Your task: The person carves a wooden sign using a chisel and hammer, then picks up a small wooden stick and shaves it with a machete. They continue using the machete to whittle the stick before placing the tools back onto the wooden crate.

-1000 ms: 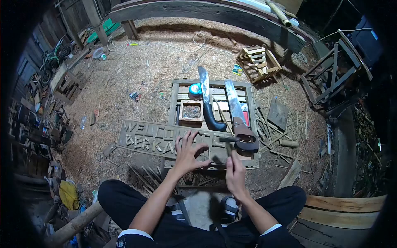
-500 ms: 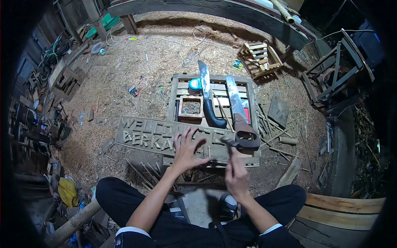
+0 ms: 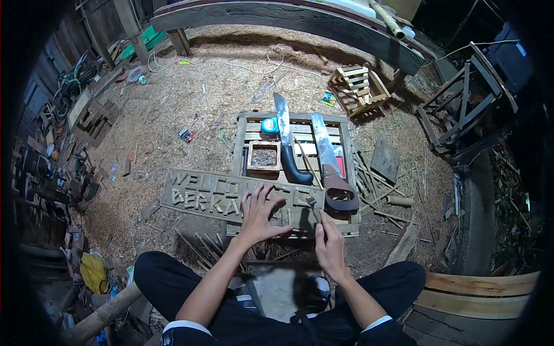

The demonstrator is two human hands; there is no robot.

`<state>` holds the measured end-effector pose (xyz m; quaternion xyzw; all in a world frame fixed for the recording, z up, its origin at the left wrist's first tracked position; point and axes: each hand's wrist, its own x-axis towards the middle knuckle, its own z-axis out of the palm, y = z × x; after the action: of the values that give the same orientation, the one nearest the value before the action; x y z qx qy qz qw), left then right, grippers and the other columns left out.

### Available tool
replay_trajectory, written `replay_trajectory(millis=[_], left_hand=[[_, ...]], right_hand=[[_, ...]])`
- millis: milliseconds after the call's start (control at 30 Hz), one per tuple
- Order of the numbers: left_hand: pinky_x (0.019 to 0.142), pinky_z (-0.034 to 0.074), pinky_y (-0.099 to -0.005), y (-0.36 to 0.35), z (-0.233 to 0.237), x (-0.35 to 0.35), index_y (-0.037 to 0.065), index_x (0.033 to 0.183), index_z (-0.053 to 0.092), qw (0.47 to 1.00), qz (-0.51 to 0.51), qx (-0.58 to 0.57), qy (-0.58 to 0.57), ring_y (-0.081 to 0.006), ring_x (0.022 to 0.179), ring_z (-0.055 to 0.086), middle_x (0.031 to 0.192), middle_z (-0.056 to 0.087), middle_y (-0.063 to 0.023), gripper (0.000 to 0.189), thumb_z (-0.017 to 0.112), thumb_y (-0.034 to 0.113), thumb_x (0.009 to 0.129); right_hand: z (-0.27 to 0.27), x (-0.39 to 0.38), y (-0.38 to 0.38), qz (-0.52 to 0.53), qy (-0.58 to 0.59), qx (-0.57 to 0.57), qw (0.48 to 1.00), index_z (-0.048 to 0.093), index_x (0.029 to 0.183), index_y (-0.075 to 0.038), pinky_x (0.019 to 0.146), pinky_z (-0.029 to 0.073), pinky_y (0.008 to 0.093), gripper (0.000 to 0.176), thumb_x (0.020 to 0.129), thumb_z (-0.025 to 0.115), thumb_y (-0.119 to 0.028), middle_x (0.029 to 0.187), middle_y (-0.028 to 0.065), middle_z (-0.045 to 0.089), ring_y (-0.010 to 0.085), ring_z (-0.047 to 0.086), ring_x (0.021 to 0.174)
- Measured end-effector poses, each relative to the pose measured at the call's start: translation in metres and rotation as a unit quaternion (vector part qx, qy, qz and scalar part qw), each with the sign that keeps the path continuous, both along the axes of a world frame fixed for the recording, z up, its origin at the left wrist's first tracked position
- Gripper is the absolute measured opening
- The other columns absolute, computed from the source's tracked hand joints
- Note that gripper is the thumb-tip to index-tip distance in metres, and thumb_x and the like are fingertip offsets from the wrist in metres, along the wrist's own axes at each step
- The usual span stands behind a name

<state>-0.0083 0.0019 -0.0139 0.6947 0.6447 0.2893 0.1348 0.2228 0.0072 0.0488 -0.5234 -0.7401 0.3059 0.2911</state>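
A long wooden board (image 3: 190, 183) with raised wooden letters lies across the front of a slatted wooden pallet (image 3: 238, 151). My left hand (image 3: 259, 216) rests on the board with its fingers spread. To its right, my right hand (image 3: 329, 242) is closed round the handle of a small hammer (image 3: 313, 206), whose head is over the board's right part. Behind the board lie a machete (image 3: 287, 138) with a black handle, a handsaw (image 3: 327, 153), a small wooden box (image 3: 264, 155) of small metal pieces and a round blue item (image 3: 269, 126).
A slatted crate (image 3: 360, 89) stands beyond the pallet on the shavings-covered ground. At the right is a wooden frame (image 3: 461, 109), with planks (image 3: 473, 294) nearer me. A thick beam (image 3: 277, 17) crosses the far side. Thin sticks lie right of the pallet.
The hammer has turned and its head sits a little lower and more upright in my right hand. My left hand stays on the board. The whole view has shifted slightly.
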Motion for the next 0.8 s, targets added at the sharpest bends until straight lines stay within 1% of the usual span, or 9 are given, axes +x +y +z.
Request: replay_trajectory(millis=[67, 133, 367, 433, 500, 567, 633, 667, 800], left_hand=[[0.119, 0.011, -0.0611, 0.000, 0.000, 0.000, 0.027, 0.127, 0.067, 1.000, -0.002, 0.006, 0.000, -0.0367, 0.151, 0.024, 0.155, 0.040, -0.0131, 0.075, 0.089, 0.056, 0.061], [0.119, 0.010, -0.0614, 0.000, -0.002, -0.001, 0.033, 0.119, 0.075, 1.000, -0.009, 0.015, 0.008, -0.0380, 0.151, 0.024, 0.155, 0.039, -0.0133, 0.063, 0.088, 0.056, 0.062], [0.120, 0.009, -0.0612, -0.001, -0.001, 0.000, 0.034, 0.115, 0.076, 1.000, -0.010, 0.018, 0.012, -0.0381, 0.151, 0.024, 0.155, 0.040, -0.0123, 0.059, 0.088, 0.056, 0.062], [0.119, 0.009, -0.0613, -0.001, -0.001, 0.000, 0.031, 0.116, 0.075, 1.000, -0.008, 0.014, 0.013, -0.0379, 0.151, 0.024, 0.155, 0.039, -0.0122, 0.062, 0.088, 0.057, 0.062], [0.119, 0.009, -0.0615, 0.000, -0.001, -0.001, 0.028, 0.117, 0.073, 1.000, -0.005, 0.009, 0.003, -0.0378, 0.151, 0.024, 0.155, 0.039, -0.0123, 0.064, 0.088, 0.058, 0.063], [0.119, 0.010, -0.0616, 0.000, -0.003, -0.001, 0.025, 0.118, 0.071, 1.000, -0.001, 0.005, -0.008, -0.0376, 0.152, 0.024, 0.155, 0.039, -0.0124, 0.067, 0.088, 0.059, 0.063], [0.119, 0.010, -0.0618, 0.001, -0.004, -0.002, 0.022, 0.119, 0.068, 1.000, -0.001, -0.001, 0.003, -0.0373, 0.152, 0.023, 0.156, 0.039, -0.0124, 0.071, 0.088, 0.061, 0.063], [0.119, 0.010, -0.0618, 0.001, -0.005, -0.002, 0.022, 0.119, 0.068, 1.000, 0.000, -0.002, 0.003, -0.0373, 0.152, 0.023, 0.156, 0.039, -0.0124, 0.071, 0.088, 0.061, 0.063], [0.120, 0.010, -0.0620, 0.000, -0.005, -0.003, 0.022, 0.119, 0.068, 1.000, -0.005, 0.006, -0.011, -0.0374, 0.152, 0.023, 0.155, 0.039, -0.0134, 0.069, 0.088, 0.059, 0.064]], right_hand=[[-0.003, 0.003, 0.004, -0.025, 0.011, -0.014, 1.000, 0.055, 0.138, 0.008, 0.103, 0.047, 0.0451, 0.040, 0.105, 0.051, -0.015, 0.130, 0.0292, 0.063, 0.0444, 0.061, 0.120], [-0.005, 0.005, 0.005, -0.031, 0.020, -0.019, 0.999, 0.055, 0.138, 0.007, 0.103, 0.047, 0.0451, 0.040, 0.106, 0.050, -0.015, 0.131, 0.0290, 0.063, 0.0443, 0.061, 0.121], [-0.006, 0.001, -0.004, -0.004, 0.036, -0.074, 0.997, 0.057, 0.138, 0.005, 0.100, 0.049, 0.0444, 0.040, 0.107, 0.048, -0.020, 0.126, 0.0297, 0.065, 0.0438, 0.063, 0.119], [-0.012, -0.002, -0.008, 0.003, 0.046, -0.047, 0.998, 0.057, 0.138, 0.005, 0.098, 0.050, 0.0448, 0.040, 0.108, 0.047, -0.020, 0.124, 0.0300, 0.066, 0.0443, 0.065, 0.115], [-0.011, -0.004, -0.012, -0.008, 0.072, -0.151, 0.986, 0.056, 0.138, 0.004, 0.096, 0.051, 0.0446, 0.040, 0.108, 0.046, -0.021, 0.121, 0.0313, 0.066, 0.0451, 0.066, 0.113], [-0.015, -0.005, -0.014, -0.008, 0.063, -0.177, 0.982, 0.054, 0.140, 0.003, 0.093, 0.051, 0.0451, 0.041, 0.109, 0.045, -0.021, 0.119, 0.0337, 0.066, 0.0463, 0.066, 0.111], [-0.015, -0.012, -0.016, 0.012, 0.060, -0.129, 0.990, 0.052, 0.142, 0.003, 0.086, 0.053, 0.0442, 0.042, 0.109, 0.043, -0.021, 0.104, 0.0298, 0.070, 0.0414, 0.071, 0.096], [-0.011, -0.009, -0.017, 0.005, 0.047, -0.167, 0.985, 0.051, 0.143, 0.002, 0.076, 0.052, 0.0420, 0.042, 0.109, 0.043, -0.020, 0.087, 0.0211, 0.067, 0.0313, 0.067, 0.078], [-0.003, -0.012, -0.015, -0.050, 0.102, -0.133, 0.985, 0.051, 0.145, 0.001, 0.068, 0.050, 0.0385, 0.041, 0.110, 0.042, -0.018, 0.079, 0.0151, 0.062, 0.0246, 0.062, 0.070]])
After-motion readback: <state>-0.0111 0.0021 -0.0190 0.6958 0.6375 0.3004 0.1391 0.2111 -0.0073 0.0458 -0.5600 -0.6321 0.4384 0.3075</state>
